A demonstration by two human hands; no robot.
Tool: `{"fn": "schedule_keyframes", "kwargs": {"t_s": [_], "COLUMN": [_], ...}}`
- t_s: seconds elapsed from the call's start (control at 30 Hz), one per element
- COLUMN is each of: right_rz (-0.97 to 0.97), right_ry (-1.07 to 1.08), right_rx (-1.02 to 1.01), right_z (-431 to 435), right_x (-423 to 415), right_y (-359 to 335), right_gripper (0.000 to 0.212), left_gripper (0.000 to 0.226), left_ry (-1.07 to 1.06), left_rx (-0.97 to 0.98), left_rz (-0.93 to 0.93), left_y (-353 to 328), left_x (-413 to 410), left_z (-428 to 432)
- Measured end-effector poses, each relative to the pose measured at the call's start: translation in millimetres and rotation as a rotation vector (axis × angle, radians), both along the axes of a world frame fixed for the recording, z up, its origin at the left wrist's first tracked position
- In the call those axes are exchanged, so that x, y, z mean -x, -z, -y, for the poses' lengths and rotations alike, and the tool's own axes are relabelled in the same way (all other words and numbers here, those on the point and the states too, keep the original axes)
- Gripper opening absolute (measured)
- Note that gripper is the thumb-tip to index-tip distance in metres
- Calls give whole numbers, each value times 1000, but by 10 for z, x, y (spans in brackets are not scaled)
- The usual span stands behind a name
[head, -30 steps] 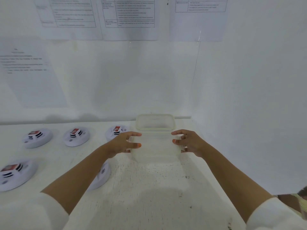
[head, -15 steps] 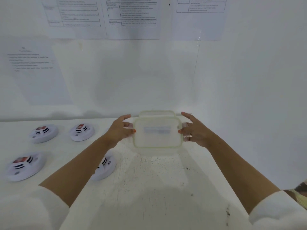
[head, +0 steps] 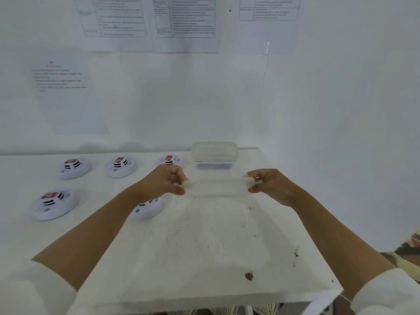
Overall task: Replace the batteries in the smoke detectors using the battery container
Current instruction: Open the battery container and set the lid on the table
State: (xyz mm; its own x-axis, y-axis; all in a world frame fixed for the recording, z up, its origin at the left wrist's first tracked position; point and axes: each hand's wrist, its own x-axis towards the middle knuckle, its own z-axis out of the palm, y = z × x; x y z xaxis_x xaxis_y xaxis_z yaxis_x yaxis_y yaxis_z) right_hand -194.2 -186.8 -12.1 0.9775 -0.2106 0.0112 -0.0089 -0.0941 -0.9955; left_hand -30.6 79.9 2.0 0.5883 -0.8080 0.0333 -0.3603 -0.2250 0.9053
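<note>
1. Left hand (head: 164, 181) and right hand (head: 270, 185) each pinch one end of a translucent plastic lid (head: 216, 186), which is blurred and seemingly held flat between them.
2. The clear rectangular plastic battery container (head: 214, 154) sits uncovered on the white table (head: 204, 246), just behind the lid.
3. Round white smoke detectors (head: 121, 167) lie to its left.

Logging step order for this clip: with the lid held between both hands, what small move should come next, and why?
Probably set the lid down on the bare table just below it. The left hand and right hand each pinch one end, so neither is free, and the container behind stands open, ready to be reached into.
</note>
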Motion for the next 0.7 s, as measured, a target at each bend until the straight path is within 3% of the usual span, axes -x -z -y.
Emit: {"fn": "schedule_keyframes", "kwargs": {"t_s": [0.17,0.33,0.43,0.57,0.7], "right_rz": [-17,-14,-35,-92,-141], "right_ry": [-8,78,83,9,91], "right_rx": [228,475,579,695,612], "right_z": [-126,-173,-194,-221,-225], "right_x": [256,337,332,326,258], "right_y": [308,695,812,779,665], "right_gripper": [34,64,75,63,58], "left_gripper": [40,15,24,42,44], "left_ry": [-25,61,53,73,6], "left_rx": [-80,-247,-313,-382,-322], "left_rz": [351,645,687,663,622], "left_y": [324,669,814,853,811], "left_x": [293,402,382,349,387], "left_z": [-86,-64,-74,-117,-85]}}
